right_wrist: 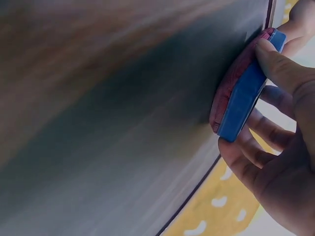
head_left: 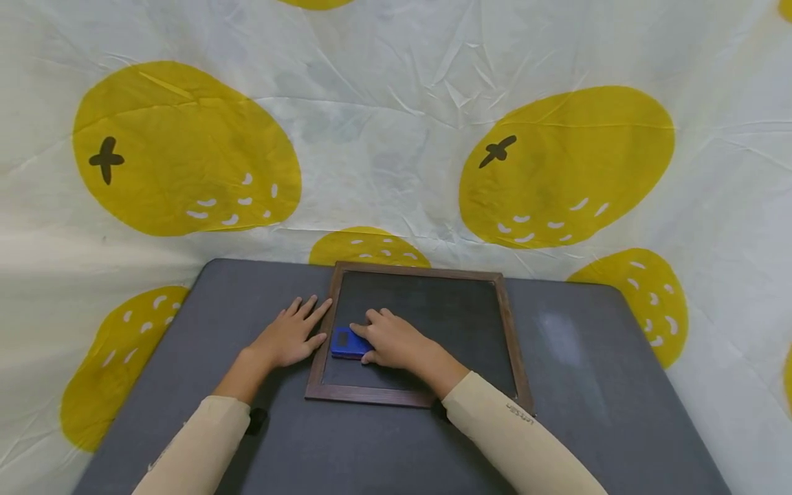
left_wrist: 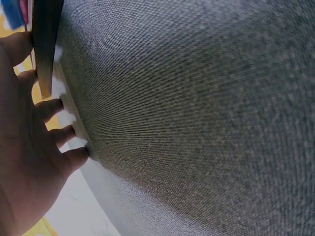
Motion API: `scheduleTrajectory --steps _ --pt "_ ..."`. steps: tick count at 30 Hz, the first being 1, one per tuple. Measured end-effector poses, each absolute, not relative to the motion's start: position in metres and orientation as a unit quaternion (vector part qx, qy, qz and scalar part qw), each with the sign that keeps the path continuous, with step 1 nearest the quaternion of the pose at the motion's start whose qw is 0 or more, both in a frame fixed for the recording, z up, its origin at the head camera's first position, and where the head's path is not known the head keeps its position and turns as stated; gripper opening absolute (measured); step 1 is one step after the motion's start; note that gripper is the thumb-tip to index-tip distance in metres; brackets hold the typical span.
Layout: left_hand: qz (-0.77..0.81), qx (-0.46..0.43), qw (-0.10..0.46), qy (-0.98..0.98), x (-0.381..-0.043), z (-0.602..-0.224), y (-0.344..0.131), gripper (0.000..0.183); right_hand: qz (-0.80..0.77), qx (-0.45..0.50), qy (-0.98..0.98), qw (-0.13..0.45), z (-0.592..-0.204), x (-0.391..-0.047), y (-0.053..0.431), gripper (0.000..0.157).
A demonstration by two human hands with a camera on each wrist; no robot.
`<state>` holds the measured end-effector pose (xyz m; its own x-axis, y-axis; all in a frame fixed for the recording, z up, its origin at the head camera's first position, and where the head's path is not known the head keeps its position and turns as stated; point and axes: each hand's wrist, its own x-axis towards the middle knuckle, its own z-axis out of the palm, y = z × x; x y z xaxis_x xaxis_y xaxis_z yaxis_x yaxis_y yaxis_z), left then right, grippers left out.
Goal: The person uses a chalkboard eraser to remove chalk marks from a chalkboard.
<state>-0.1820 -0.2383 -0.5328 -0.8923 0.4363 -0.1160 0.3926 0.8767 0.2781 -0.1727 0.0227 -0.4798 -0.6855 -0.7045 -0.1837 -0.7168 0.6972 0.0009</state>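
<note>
A small blackboard (head_left: 427, 316) in a brown wooden frame lies on the grey table. My right hand (head_left: 396, 342) grips a blue board eraser (head_left: 346, 342) near the board's left side. In the right wrist view the eraser (right_wrist: 244, 96) shows a blue back and a reddish felt pad turned to the board, with thumb and fingers of my right hand (right_wrist: 283, 162) around its edges. My left hand (head_left: 291, 335) spreads its fingers beside the frame's left edge, thumb and index fingertips right at the wood. In the left wrist view, the left hand (left_wrist: 29, 147) has its fingertips down by the frame (left_wrist: 45, 49).
The grey cloth-textured table (head_left: 594, 385) extends on both sides of the board. Behind it hangs a white curtain (head_left: 396, 137) printed with large yellow fruit shapes. Beige sleeves (head_left: 513, 440) cover both forearms.
</note>
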Motion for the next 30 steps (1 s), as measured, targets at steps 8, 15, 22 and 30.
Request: scheduleTrajectory --steps 8,15,22,30 --pt "0.126 0.216 0.091 0.964 -0.181 -0.532 -0.235 0.068 0.039 -0.369 0.923 0.101 -0.479 -0.183 0.013 0.07" --pt "0.121 0.217 0.087 0.965 -0.182 -0.535 -0.236 0.069 0.03 -0.382 0.919 0.095 -0.479 -0.181 0.014 0.069" --pt "0.117 0.212 0.08 0.967 -0.18 -0.535 -0.238 0.068 0.039 -0.402 0.911 0.088 -0.483 -0.166 0.011 0.069" --pt "0.113 0.214 0.086 0.966 -0.18 -0.529 -0.238 0.068 0.06 -0.414 0.904 0.087 -0.48 -0.142 0.013 0.069"
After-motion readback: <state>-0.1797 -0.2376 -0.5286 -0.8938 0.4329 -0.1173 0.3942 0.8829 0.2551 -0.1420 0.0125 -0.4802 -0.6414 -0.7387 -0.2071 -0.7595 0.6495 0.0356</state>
